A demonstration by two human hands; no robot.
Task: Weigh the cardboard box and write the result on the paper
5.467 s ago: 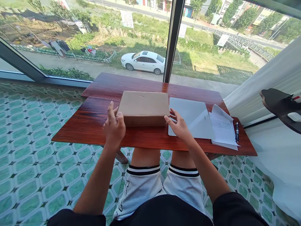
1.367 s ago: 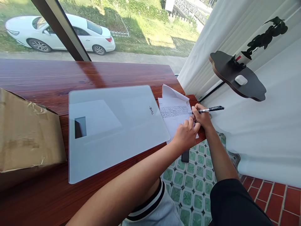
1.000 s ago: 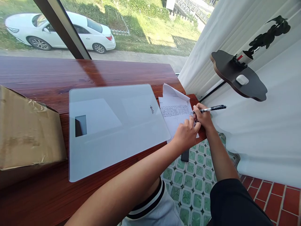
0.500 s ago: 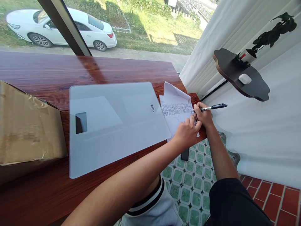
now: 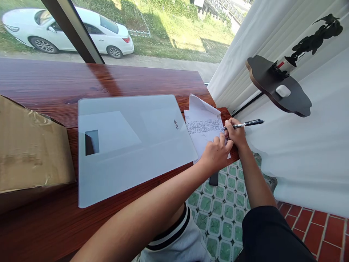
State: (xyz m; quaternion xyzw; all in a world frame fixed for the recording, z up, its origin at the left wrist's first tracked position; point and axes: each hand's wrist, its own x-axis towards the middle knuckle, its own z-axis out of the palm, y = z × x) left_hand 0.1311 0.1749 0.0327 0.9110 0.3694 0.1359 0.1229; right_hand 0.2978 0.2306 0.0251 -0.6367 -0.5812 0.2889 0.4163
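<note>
At the counter's (image 5: 136, 82) right edge, the right hand (image 5: 236, 134) grips a pen (image 5: 244, 124), tip on the paper (image 5: 203, 128). The left hand (image 5: 216, 154), loosely curled, presses the paper's near edge beside a glass scale (image 5: 131, 142).

From my remote seat I see a black-and-silver pen (image 5: 244, 124) between the right hand's fingers (image 5: 227, 134), its tip on white paper (image 5: 203, 129) banded with dense black print just left of them. Left of the left hand (image 5: 216, 155) lies a frosted pale-grey glass board (image 5: 131, 142) bearing a small black rectangle, on a red-brown wood-grain table (image 5: 109, 82). Far left, a tan cardboard box (image 5: 29, 145) with glossy tape. Below the hands, green-and-white patterned floor tiles (image 5: 229, 207) meet red brick ones (image 5: 327, 233); white shorts (image 5: 180, 247) carry black-and-white striped trim. Right of the fingers, a dark shelf (image 5: 278, 91).
</note>
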